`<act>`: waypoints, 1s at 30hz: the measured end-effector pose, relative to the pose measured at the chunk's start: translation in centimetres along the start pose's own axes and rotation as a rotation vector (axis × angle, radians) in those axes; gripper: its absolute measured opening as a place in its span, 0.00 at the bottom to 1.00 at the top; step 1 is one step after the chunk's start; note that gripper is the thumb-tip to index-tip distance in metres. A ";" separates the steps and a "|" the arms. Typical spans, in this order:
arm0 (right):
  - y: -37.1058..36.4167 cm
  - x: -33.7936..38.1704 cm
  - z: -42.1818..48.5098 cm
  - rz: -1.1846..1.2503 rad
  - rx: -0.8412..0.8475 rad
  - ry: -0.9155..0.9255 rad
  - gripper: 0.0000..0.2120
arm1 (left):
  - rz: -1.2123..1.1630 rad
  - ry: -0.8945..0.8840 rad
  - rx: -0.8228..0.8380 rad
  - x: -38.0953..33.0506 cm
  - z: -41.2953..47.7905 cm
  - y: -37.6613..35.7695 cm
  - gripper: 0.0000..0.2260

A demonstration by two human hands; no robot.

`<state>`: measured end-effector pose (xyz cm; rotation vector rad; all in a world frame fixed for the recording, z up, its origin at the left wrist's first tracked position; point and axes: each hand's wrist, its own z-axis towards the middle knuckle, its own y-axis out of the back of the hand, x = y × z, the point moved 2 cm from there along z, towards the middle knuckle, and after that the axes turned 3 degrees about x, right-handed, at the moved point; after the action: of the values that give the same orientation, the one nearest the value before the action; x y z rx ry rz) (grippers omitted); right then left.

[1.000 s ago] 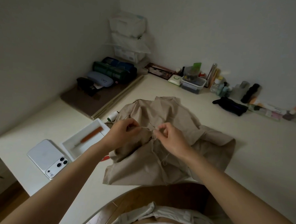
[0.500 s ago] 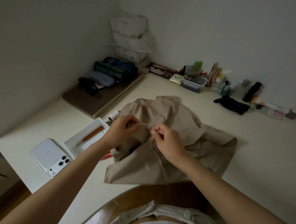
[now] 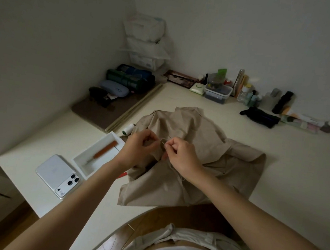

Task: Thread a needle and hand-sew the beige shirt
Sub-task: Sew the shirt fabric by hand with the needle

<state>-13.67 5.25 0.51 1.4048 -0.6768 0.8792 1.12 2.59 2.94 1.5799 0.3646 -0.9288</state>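
The beige shirt lies crumpled on the cream desk in the middle of the view. My left hand hovers over its left part and pinches a raised fold of the cloth between thumb and fingers. Close beside it, my right hand pinches a thin needle whose tip points at that fold. The thread itself is too fine to make out. A white spool of thread lies just left of the shirt.
A white tray holding an orange-handled tool sits left of the shirt, with a phone face down beside it. Cases and boxes line the left wall. Bottles, a clear container and a black pouch stand along the back wall.
My two hands have drawn closer together over the fold. The right hand has shifted left toward the left hand with the needle.
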 end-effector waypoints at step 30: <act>0.1 1.1 0.2 0.395 -0.048 -0.173 0.02 | -0.125 -0.135 -0.144 -1.7 -0.4 -0.6 0.06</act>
<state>-13.13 5.21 1.49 1.3355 -1.1261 1.0465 -0.29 3.53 3.75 1.3670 0.4294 -1.0757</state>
